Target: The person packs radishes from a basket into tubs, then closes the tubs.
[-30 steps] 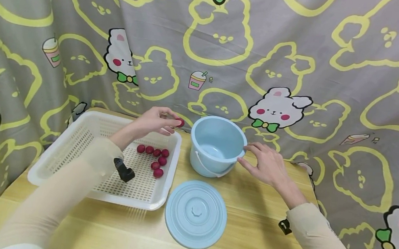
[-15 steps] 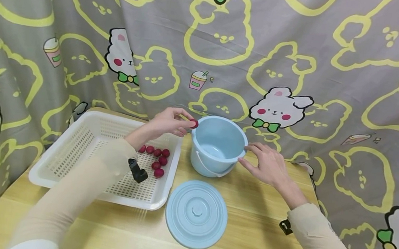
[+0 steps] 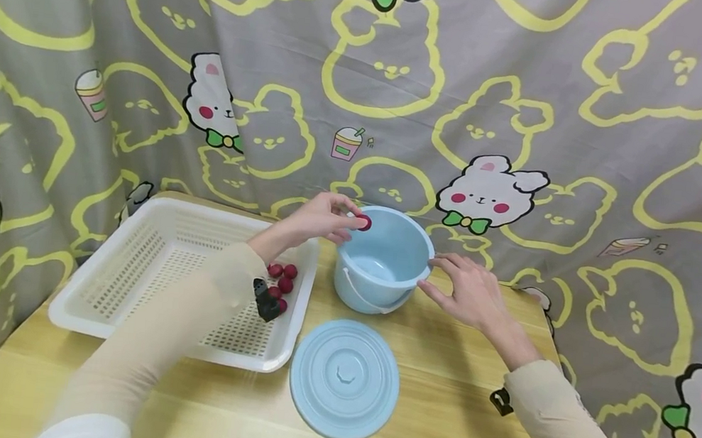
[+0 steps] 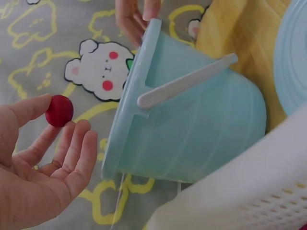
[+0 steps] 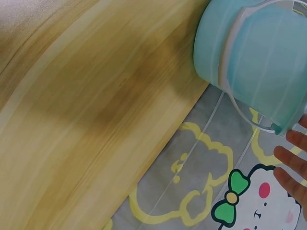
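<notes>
Head view first: the left hand (image 3: 318,221) pinches a small red fruit (image 3: 363,222) between thumb and fingertips, holding it at frame centre just over the near-left rim of the light blue bucket (image 3: 383,259). The right hand (image 3: 468,290) lies with relaxed, slightly spread fingers against the bucket's right rim. More red fruits (image 3: 283,280) sit in the right corner of the white perforated basket (image 3: 127,274), partly hidden by the forearm; the round blue lid (image 3: 344,379) lies flat on the wooden table (image 3: 446,414), lower centre. I judge the fruit light, round, smooth and likely soft-skinned, so it could roll or slip; a gentle fingertip pinch across its widest part suits it best.

Left wrist view shows what the head view cannot: the fruit (image 4: 59,110) sits at the tip of the thumb, at the left edge, while the other fingers (image 4: 76,148) open loosely below it. The bucket (image 4: 192,124) with its white handle (image 4: 187,81) fills the centre, and the other hand's fingertips (image 4: 134,17) touch its far rim at the top.

Right wrist view shows only the bucket's outer wall (image 5: 249,52) in the upper right, bare table (image 5: 86,110), and straight fingertips (image 5: 292,158) at the right edge; no fruit appears.
</notes>
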